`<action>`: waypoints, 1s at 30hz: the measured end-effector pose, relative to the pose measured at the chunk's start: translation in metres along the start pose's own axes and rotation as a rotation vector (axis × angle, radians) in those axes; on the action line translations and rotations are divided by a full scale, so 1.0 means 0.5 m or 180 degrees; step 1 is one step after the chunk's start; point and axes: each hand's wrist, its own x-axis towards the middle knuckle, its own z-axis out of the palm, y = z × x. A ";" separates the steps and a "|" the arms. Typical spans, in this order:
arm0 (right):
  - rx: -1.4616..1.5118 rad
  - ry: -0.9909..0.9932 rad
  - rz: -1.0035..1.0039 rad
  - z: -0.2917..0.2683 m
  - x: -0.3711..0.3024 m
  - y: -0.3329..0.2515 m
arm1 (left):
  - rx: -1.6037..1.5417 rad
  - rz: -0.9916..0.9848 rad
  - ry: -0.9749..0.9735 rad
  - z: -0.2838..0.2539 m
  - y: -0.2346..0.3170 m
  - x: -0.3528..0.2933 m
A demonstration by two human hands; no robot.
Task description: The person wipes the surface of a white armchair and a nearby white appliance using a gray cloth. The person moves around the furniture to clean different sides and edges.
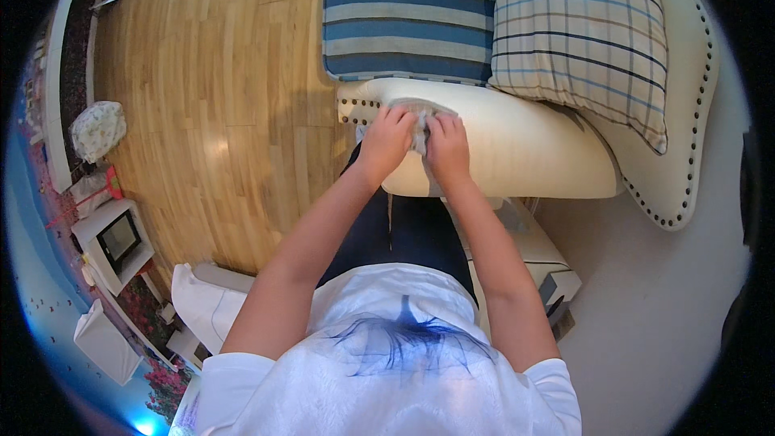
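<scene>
A small greyish cloth [421, 137] is bunched up over the cream sofa arm [533, 145], near its studded front end. My left hand [386, 144] is closed on the cloth's left side. Close beside it, my right hand [447, 145] grips the right side, fingers curled inward. Part of the cloth spreads out just beyond my fingertips, against the sofa arm. Its underside and the part inside my fingers are hidden.
Beyond the arm lie a blue-striped seat cushion [408, 16] and a checked pillow [577, 40]. Wooden floor [218, 89] stretches left. A white cabinet-like unit [113, 246] and a patterned bundle [98, 131] stand far left. A cream side table [517, 242] is by my right forearm.
</scene>
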 end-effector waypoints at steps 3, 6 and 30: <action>0.0096 -0.0088 -0.0209 -0.016 -0.065 -0.026 | 0.0035 0.0093 -0.0149 -0.014 0.016 -0.066; 0.0089 -0.0252 -0.0359 -0.019 -0.140 -0.047 | -0.0075 0.0128 -0.0337 -0.020 0.040 -0.143; -0.0343 0.0362 0.0743 -0.050 -0.260 0.057 | 0.0401 0.1644 -0.0737 0.096 0.139 -0.082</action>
